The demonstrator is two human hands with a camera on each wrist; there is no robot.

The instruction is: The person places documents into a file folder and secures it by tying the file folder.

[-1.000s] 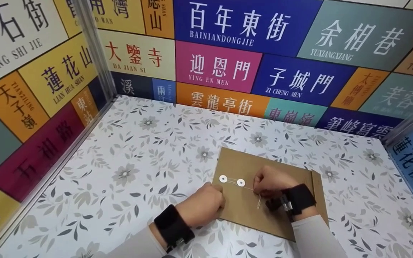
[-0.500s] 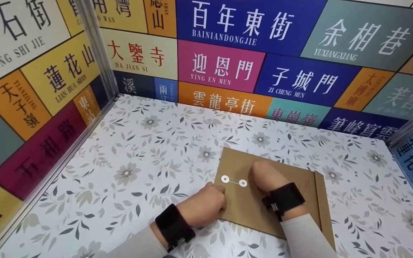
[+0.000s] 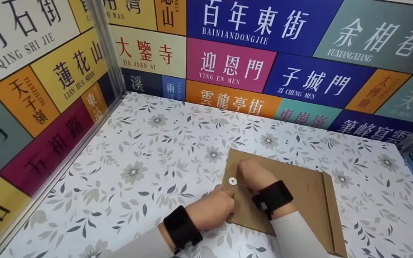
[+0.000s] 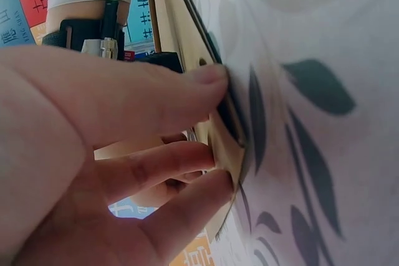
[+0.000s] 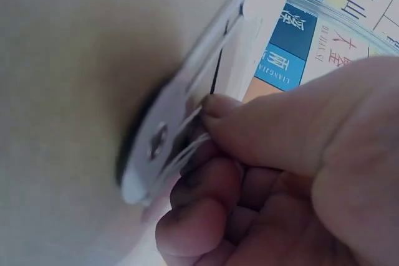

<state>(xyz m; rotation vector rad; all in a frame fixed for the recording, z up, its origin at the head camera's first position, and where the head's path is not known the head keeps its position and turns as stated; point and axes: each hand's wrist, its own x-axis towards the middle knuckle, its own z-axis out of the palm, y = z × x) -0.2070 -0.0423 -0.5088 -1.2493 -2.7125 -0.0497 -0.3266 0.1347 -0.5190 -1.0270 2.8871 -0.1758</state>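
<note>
A brown kraft string-tie envelope (image 3: 299,186) lies flat at the right of the patterned table. My left hand (image 3: 215,208) grips its left edge; in the left wrist view, the thumb (image 4: 206,78) and the fingertips pinch the cardboard there. My right hand (image 3: 258,175) is over the closure, thumb and curled fingers pinching a thin white string (image 5: 181,155) in the right wrist view. One round white button (image 3: 232,181) shows near the envelope's left edge. Close beside the right fingers is a white button (image 5: 153,144), which my hand hides in the head view.
White table (image 3: 131,136) with grey leaf and flower print spreads left and behind the envelope. Colourful sign-printed walls (image 3: 231,64) enclose the back and left, with a clear corner strip (image 3: 111,46) at the back left.
My right hand has swung left and up from the loose string end to beside the buttons, covering the right one. The left hand keeps its grip on the envelope edge. The head view shifted slightly.
</note>
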